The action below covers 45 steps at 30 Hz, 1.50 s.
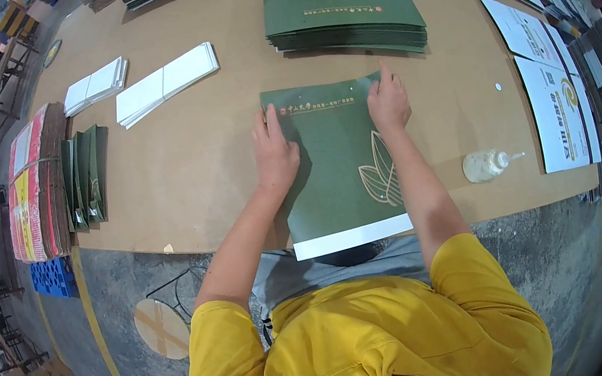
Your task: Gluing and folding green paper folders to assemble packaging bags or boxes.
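A flat green paper bag (332,158) with a gold leaf drawing and a white strip along its near edge lies in front of me, that edge overhanging the table. My left hand (276,150) grips it at the upper left side, fingers bent over the margin. At the upper right corner my right hand (388,102) holds it too, thumb on the sheet and index finger pointing away. Just beyond is a thick stack of similar green bags (340,0). To the right of my right forearm, a squeeze bottle (485,165) with pale contents lies on its side.
The brown tabletop (199,157) carries two bundles of white strips (166,84) at the left. Further left stand folded green bags (88,177) beside a tied red-and-yellow bundle (39,186). White printed sheets (546,80) line the right side. A round-topped stool (161,328) stands below the table.
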{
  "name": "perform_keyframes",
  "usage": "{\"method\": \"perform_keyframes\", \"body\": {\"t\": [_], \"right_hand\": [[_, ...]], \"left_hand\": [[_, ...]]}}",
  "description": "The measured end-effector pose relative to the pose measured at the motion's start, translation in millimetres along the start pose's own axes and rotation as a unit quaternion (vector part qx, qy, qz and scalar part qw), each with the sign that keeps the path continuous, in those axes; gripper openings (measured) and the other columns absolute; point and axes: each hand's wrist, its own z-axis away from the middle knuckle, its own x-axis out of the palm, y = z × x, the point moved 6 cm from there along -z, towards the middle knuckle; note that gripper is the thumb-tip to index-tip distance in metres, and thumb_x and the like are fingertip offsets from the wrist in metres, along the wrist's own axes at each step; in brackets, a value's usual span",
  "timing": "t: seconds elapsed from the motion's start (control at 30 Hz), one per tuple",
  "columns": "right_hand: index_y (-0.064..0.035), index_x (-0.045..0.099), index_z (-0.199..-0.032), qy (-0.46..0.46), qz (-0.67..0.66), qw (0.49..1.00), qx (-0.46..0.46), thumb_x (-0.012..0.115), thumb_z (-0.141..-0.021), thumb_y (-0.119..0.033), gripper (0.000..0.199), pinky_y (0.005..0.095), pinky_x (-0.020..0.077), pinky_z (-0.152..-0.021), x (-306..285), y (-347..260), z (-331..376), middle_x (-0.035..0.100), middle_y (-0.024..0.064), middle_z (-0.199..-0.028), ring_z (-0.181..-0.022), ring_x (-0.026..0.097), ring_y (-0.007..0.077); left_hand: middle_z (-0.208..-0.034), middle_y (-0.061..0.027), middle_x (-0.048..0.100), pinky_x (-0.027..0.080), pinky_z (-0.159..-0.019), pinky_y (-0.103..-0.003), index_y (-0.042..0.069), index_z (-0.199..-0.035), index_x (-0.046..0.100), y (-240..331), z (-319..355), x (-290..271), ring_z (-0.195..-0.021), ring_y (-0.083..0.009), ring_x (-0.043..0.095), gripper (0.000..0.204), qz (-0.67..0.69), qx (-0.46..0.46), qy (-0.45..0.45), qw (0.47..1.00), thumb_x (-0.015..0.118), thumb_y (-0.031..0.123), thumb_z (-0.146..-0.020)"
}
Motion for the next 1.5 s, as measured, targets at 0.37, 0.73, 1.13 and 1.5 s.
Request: {"method": "perform_keyframes", "body": {"t": [0.37, 0.73, 1.13, 1.5], "right_hand": [[-0.0161, 0.058, -0.111, 0.047, 0.012, 0.995, -0.087, 0.058, -0.079, -0.011, 0.032, 0.0424, 0.0497, -0.075, -3.0, -8.8, 7.5, 0.059, 0.0116, -0.094, -0.089, 0.059, 0.0309], [-0.0016, 0.047, -0.128, -0.019, 0.171, 0.96, -0.22, 0.051, -0.09, -0.037, 0.053, 0.0536, 0.0216, -0.108, 25.6, -7.9, 9.4, 0.042, 0.0146, -0.138, -0.13, 0.036, 0.0318], [0.0057, 0.027, -0.139, -0.084, 0.196, 0.95, -0.229, 0.046, -0.085, -0.061, 0.088, 0.0573, 0.0117, -0.109, 17.0, -14.3, 21.6, 0.023, 0.0221, -0.148, -0.14, 0.016, 0.0337], [0.0054, 0.026, -0.14, -0.162, 0.134, 0.94, -0.27, 0.055, -0.084, -0.051, 0.085, 0.0536, 0.013, -0.11, -54.6, 44.0, 159.5, 0.019, 0.0263, -0.147, -0.138, 0.016, 0.0396]], "left_hand": [[-0.107, -0.0183, 0.058, 0.046, -0.076, -0.043, 0.005, -0.104, 0.054, -49.6, -34.0, 28.4, -0.095, -0.0358, 0.057, 0.024, 0.077, -0.299, -0.049, 0.95, 0.054, 0.003, -0.081], [-0.141, -0.0299, 0.03, 0.019, -0.111, -0.05, -0.01, -0.132, 0.036, -17.2, -32.5, 61.3, -0.135, -0.0436, 0.022, 0.063, -0.165, -0.014, -0.109, 0.98, 0.047, 0.037, -0.091], [-0.145, -0.0318, 0.022, 0.016, -0.11, -0.052, 0.014, -0.142, 0.034, -16.9, -30.6, 59.9, -0.137, -0.044, 0.018, 0.061, -0.191, 0.03, -0.161, 0.968, 0.042, 0.046, -0.091], [-0.145, -0.0266, 0.026, 0.016, -0.11, -0.053, 0.01, -0.139, 0.038, -16.8, -33.2, 50.2, -0.136, -0.0422, 0.02, 0.063, -0.252, 0.086, -0.108, 0.958, 0.045, 0.048, -0.09]]}}
